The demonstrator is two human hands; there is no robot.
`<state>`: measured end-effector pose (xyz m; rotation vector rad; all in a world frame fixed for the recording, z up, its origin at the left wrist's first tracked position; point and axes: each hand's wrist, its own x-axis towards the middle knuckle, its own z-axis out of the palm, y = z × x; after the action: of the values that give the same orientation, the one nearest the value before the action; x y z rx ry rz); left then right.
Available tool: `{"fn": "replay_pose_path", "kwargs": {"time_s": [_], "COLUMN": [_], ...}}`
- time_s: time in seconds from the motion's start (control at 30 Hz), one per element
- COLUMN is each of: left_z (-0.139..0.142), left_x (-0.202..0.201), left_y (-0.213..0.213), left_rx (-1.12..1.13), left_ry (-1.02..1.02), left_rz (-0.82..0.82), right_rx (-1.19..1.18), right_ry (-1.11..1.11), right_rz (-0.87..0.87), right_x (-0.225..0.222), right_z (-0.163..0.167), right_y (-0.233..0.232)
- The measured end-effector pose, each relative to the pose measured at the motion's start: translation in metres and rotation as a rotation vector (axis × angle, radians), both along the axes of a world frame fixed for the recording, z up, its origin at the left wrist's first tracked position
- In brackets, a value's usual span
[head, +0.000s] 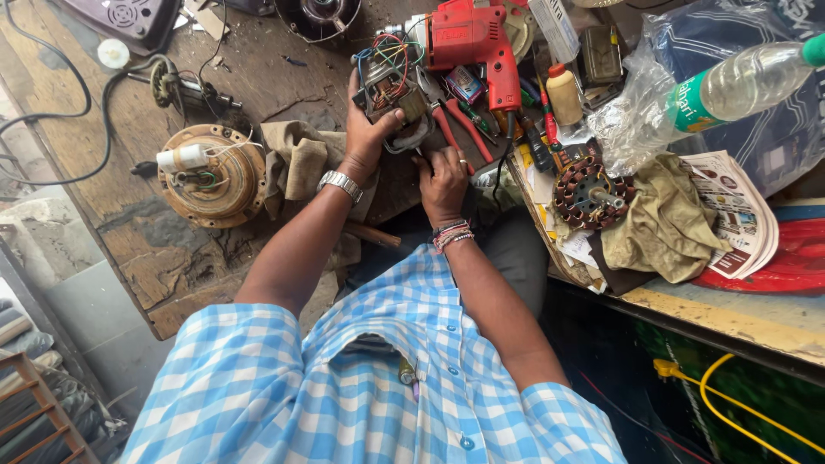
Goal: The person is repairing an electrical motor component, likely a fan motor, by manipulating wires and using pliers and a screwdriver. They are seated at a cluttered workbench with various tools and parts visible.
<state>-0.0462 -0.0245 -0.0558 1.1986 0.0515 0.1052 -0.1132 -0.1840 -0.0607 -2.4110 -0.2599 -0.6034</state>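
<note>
On the wooden counter [172, 258], a small wired motor [391, 86] is clasped in the left hand [369, 129] (grip closed); right hand [443, 176] grip unclear; green-labelled clear bottle [739, 86] lies right.

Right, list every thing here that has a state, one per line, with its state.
Left hand: gripping the small motor.
Small motor: casing off, coloured wires exposed, held over the bench.
Right hand: closed beneath the motor, what it grips is unclear.
Red drill: lying flat, untouched.
Plastic bottle: capped, on its side.
Round fan motor: opened, wires showing.
Copper stator: bare, resting on the cloth.
</note>
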Motion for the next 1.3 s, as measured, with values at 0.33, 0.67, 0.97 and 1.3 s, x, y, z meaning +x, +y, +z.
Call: {"fn": "replay_pose_path", "kwargs": {"time_s": [0.33,0.67,0.97,1.3], "left_z": [0.0,0.003,0.011,0.024], "left_x": [0.0,0.0,0.001,0.002], "left_y": [-0.004,-0.007,-0.007,-0.009], "left_rx": [-0.027,0.088,0.181,0.231], "left_ry": [-0.055,-0.062,-0.103,-0.122], "left_rz": [0.006,0.066,0.108,0.162], "right_rx": [-0.013,0.053,0.094,0.233], "right_ry": [-0.007,0.131,0.361,0.227], "right_rz": [0.087,0.199,0.263,0.197], "right_x": [0.004,0.01,-0.007,-0.02], "right_z": [0.011,0.016,0.046,0.106], "right_y": [-0.007,-0.019,-0.035,-0.048]}}
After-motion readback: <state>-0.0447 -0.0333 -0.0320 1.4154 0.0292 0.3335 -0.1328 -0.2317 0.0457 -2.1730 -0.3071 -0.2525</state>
